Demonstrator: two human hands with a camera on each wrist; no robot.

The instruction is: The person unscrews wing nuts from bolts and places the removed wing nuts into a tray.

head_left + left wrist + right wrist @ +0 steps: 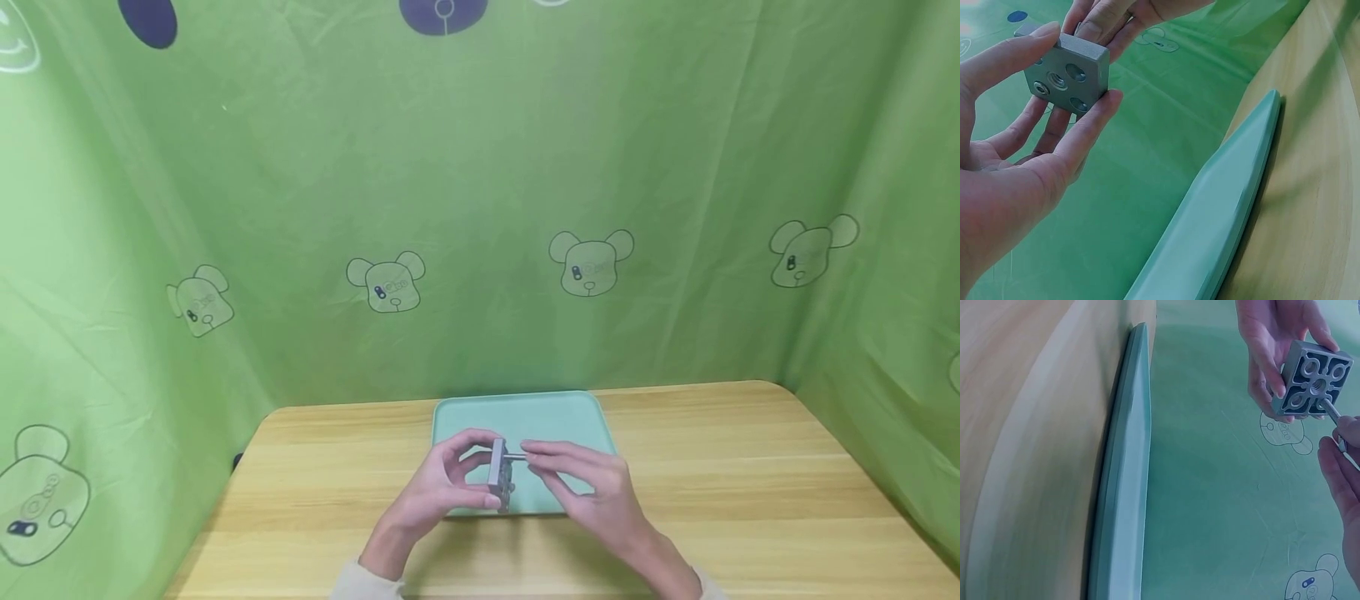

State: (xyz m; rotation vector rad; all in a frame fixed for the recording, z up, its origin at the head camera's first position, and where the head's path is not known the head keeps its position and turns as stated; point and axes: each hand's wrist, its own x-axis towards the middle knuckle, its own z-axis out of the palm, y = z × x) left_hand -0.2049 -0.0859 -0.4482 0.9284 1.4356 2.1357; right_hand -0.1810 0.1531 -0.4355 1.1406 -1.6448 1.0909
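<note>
In the head view, my left hand (426, 493) grips a square metal block (497, 463) by its edges above the tray. The left wrist view shows the block's flat face with several round holes, and a small metal fitting (1041, 88) sits in one corner hole. Its other face, ribbed with raised rings, shows in the right wrist view. My right hand (600, 487) pinches a thin, straight metal rod (1331, 411) between thumb and fingers. The rod's far end meets a corner hole on the ribbed face; its tip is hidden.
Beneath both hands lies a mint-green tray (525, 408) on a wooden table (337, 467). Green cloth (480, 167) printed with bear heads hangs behind the table and along both sides.
</note>
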